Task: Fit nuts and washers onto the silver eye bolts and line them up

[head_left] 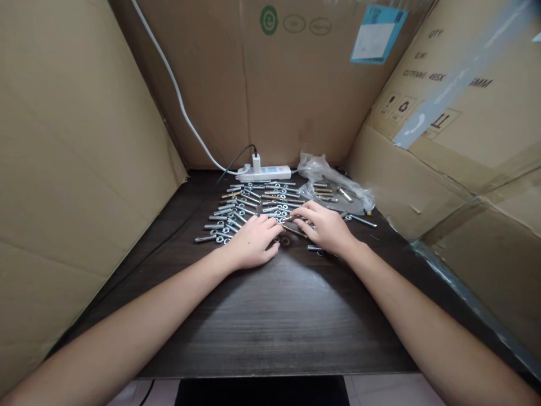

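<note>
Both my hands rest on a dark wooden table (270, 316) among several metal bolts. My left hand (252, 241) lies palm down with its fingers curled, touching the rows of silver bolts (236, 211) laid out to the left and behind it. My right hand (323, 227) is closed in a pinch on a brass-coloured bolt (295, 230) that points toward my left fingertips. A few small washers (282, 241) lie on the table between the two hands. What my left fingers hold, if anything, is hidden.
A crumpled clear plastic bag (333, 189) with more bolts lies at the back right. A white power strip (264, 172) with a white cable sits against the back cardboard wall (270, 84). Cardboard panels close in the left and right sides.
</note>
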Available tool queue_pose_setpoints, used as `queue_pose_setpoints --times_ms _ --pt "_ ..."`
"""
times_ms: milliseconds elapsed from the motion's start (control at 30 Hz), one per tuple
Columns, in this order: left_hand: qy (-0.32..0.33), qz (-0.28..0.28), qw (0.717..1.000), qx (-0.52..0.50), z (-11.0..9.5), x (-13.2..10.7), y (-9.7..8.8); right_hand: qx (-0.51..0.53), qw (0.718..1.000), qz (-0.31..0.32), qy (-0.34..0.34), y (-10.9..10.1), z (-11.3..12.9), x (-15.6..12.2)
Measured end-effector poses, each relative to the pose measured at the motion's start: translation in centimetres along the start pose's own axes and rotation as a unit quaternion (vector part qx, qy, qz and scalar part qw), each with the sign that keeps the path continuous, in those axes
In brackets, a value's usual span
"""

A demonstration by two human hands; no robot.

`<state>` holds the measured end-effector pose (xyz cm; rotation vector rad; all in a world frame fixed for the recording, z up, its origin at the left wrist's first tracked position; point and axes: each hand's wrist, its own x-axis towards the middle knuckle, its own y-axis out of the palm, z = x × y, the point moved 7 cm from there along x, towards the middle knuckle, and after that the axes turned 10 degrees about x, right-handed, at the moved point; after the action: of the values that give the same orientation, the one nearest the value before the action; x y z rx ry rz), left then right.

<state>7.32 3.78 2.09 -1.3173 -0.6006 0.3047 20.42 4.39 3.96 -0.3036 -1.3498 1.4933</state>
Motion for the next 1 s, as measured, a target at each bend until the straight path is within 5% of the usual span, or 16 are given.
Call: queue_pose_setpoints --times_ms 267,1000 --pt "0.006 -0.022 0.998 0.052 -0.7 0.8 0.5 -0.007 1.0 0.004 0.002 0.4 -0.3 0.1" --pt "0.053 -0.013 0.999 -0.004 -1.8 0.5 0.3 -0.013 0.999 -0.004 0.031 -0.2 -1.2 0.1"
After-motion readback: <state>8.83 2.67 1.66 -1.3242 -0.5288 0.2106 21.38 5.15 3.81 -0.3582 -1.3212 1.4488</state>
